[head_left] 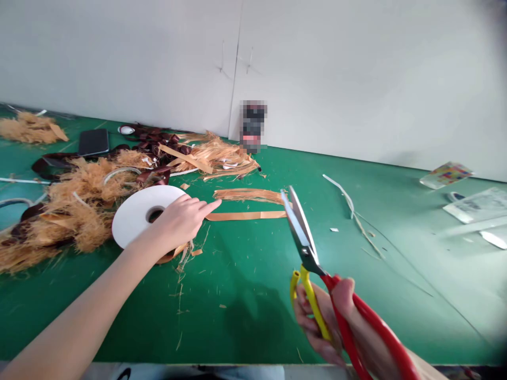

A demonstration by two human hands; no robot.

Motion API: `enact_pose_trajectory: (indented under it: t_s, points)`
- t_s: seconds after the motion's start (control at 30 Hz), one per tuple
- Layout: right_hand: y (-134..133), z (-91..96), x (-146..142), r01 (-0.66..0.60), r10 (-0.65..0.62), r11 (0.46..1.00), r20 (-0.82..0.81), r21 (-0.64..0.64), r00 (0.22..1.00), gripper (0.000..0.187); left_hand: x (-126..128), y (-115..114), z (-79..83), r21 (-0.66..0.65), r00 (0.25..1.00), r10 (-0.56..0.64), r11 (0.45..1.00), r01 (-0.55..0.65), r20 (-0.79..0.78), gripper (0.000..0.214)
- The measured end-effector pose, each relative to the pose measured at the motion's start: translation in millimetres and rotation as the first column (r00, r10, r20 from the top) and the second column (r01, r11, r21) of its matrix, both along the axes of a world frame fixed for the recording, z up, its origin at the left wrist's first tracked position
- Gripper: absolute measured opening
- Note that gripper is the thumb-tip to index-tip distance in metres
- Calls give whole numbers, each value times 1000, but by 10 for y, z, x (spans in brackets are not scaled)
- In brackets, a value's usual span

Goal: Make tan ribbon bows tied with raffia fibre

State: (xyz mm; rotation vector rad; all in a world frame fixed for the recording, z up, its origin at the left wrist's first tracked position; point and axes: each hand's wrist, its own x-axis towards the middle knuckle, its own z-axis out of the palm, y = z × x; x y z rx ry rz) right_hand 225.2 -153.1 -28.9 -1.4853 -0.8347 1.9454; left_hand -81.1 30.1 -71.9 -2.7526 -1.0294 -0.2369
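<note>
A flat tan ribbon (245, 216) runs across the green table from under the fingers of my left hand (184, 219) to the scissor blades. That hand is closed on the ribbon's left part, with its index finger reaching forward; the exact grip is hidden. Under the wrist lies a white spool (134, 211) with tan ribbon beneath its rim. My right hand (328, 316) grips large scissors (303, 232) with red and yellow handles, their blades slightly apart and pointing away. The blade tips overlap the right ends of the ribbon and a frayed tan strip (249, 195) parallel to it.
Frayed tan fibres (85, 184) and dark brown ribbon (158, 142) are heaped at left, around a black flat device (93, 141). A white wall (336, 79) bounds the green table (253, 316). Thin strips (348, 203) and clear plastic packs (481, 205) lie at right.
</note>
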Motion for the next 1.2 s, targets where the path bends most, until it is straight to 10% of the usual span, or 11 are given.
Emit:
enact_pose_trajectory:
  t_s: [0.13,0.47,1.2]
  points:
    - [91,35,-207,-141,-60,904,-447,-402,892,66,1,4,-4,-17,999,31,999,-31,10,53]
    - [380,47,-646,-305,94,748,-361,-590,928,85,8,-6,12,-13,998,35,999,-34,50,46]
    - [720,52,-1020,-301,166,801,-292,-517,942,73,55,-119,124,197,994,-70,979,52,88,37]
